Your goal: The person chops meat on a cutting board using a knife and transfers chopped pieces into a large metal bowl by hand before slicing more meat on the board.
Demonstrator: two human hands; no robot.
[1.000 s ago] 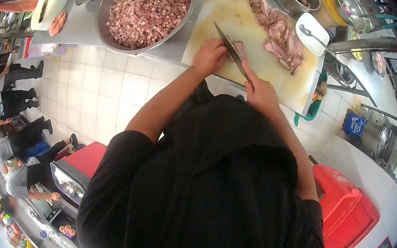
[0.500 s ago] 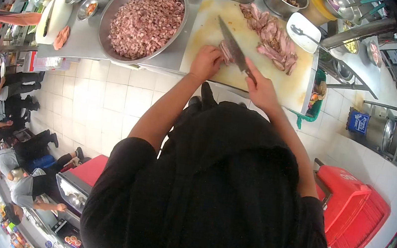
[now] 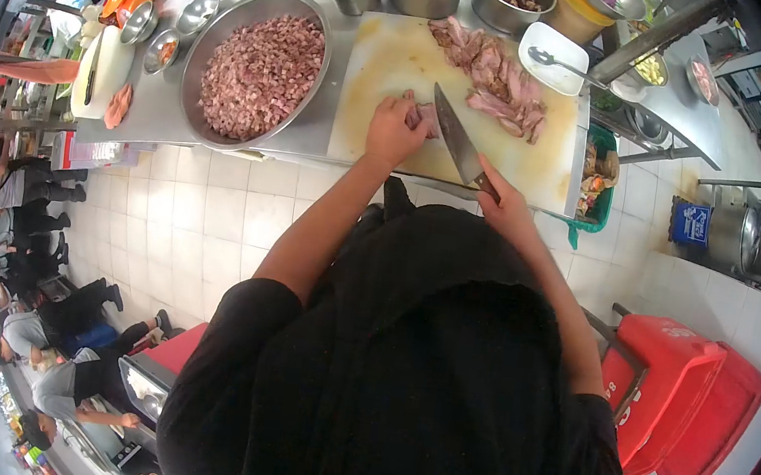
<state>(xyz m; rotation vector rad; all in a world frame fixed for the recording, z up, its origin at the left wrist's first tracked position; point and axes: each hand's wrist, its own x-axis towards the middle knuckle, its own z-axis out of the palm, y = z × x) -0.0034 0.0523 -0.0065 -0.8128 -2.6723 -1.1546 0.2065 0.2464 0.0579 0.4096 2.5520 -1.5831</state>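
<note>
My right hand (image 3: 504, 202) is closed round the handle of a kitchen knife (image 3: 455, 134), its blade slanting up and left over the white cutting board (image 3: 375, 59). Left of the blade, my left hand (image 3: 396, 132) has its fingers curled on a small piece of meat (image 3: 423, 116); the fingers partly cover it. Between the blade and that piece there is a small gap. Sliced meat (image 3: 493, 75) lies in a heap at the far side of the board. A large steel bowl (image 3: 192, 78) full of diced meat stands to the left.
Steel pots (image 3: 423, 1) line the back of the counter. A white dish (image 3: 531, 41) with a spoon (image 3: 562, 64) is at the board's far right corner. A green bin (image 3: 601, 204) sits below on the right. Red bins (image 3: 663, 390) stand behind right; several people are at the far left.
The knife has moved right and slightly down, away from the piece under my left hand. The camera view has shifted, so the counter appears lower.
</note>
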